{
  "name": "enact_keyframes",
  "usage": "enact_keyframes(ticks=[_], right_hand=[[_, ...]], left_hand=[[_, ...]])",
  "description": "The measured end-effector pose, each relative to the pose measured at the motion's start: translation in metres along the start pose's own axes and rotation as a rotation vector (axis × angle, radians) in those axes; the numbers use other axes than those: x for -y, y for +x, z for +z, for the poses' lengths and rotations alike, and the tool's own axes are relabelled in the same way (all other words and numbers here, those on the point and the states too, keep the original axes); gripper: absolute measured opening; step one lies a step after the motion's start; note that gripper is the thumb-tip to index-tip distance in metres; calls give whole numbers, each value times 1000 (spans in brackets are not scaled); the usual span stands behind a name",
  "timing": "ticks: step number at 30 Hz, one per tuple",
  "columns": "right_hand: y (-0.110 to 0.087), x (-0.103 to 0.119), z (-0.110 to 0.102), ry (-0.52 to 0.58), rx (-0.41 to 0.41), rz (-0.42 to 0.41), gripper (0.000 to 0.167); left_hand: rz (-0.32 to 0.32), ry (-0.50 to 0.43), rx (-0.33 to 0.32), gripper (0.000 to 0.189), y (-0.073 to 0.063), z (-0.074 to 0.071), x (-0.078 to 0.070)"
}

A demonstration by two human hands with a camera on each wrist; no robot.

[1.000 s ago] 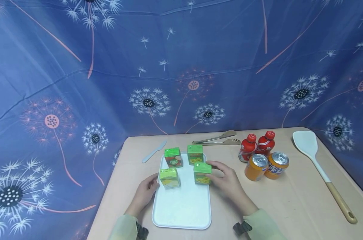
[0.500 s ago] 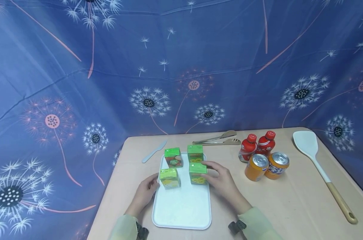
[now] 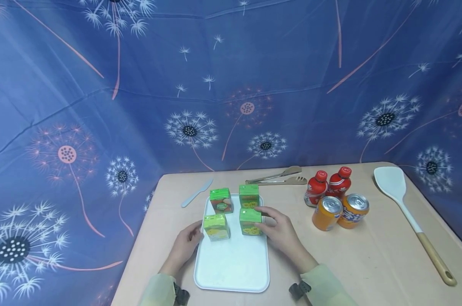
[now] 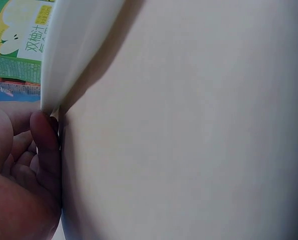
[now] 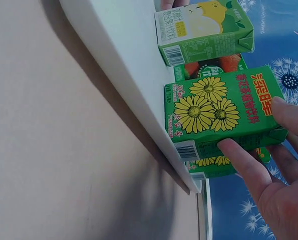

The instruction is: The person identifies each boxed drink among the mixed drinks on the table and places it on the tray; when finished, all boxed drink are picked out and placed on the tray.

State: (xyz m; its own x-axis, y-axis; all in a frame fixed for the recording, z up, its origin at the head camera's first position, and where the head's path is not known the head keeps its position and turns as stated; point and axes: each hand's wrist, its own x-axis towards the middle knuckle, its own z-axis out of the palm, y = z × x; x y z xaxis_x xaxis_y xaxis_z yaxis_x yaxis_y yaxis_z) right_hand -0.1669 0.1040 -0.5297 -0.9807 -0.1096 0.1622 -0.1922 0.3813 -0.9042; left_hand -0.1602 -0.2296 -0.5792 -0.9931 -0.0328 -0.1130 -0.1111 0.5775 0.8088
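My right hand (image 3: 281, 231) holds a green drink carton (image 5: 211, 112) with yellow flowers on it, thumb and fingers around its near side and top. The carton stands at the right side of a white tray (image 3: 231, 272). My left hand (image 3: 186, 245) pinches the tray's left rim, as the left wrist view shows at the rim (image 4: 71, 55). On the tray's left half stand a lemon-print carton (image 3: 216, 228) and, behind it, a red-fruit carton (image 3: 221, 201). Another flower-print carton (image 3: 249, 196) is behind the one in my right hand.
Right of the tray stand two red bottles (image 3: 316, 189) and two orange cans (image 3: 326, 213). A white spatula with a wooden handle (image 3: 407, 214) lies at the far right. Tongs (image 3: 278, 176) and a pale blue knife (image 3: 196, 193) lie behind the tray, before a blue curtain (image 3: 231, 85).
My right hand has shifted the flower-print carton left, from the tray's right edge to just in front of the rear flower-print carton. My left hand has stayed at the rim.
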Motion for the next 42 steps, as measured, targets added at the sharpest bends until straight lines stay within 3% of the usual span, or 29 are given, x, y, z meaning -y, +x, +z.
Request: enact_keyframes(ticks=[21, 30, 34, 38, 42], right_hand=[[-1, 5, -6, 7, 64, 14, 54], [-7, 5, -23, 32, 108, 10, 50], [-10, 8, -40, -81, 94, -31, 47], [-10, 12, -61, -240, 63, -126, 47], [-9, 17, -84, -415, 7, -204, 48]], left_hand=[[1, -7, 27, 44, 5, -4, -2], [9, 15, 38, 42, 5, -9, 0], [6, 32, 37, 40, 2, -11, -1], [14, 71, 56, 40, -2, -16, -8], [67, 169, 78, 41, -6, -25, -16]])
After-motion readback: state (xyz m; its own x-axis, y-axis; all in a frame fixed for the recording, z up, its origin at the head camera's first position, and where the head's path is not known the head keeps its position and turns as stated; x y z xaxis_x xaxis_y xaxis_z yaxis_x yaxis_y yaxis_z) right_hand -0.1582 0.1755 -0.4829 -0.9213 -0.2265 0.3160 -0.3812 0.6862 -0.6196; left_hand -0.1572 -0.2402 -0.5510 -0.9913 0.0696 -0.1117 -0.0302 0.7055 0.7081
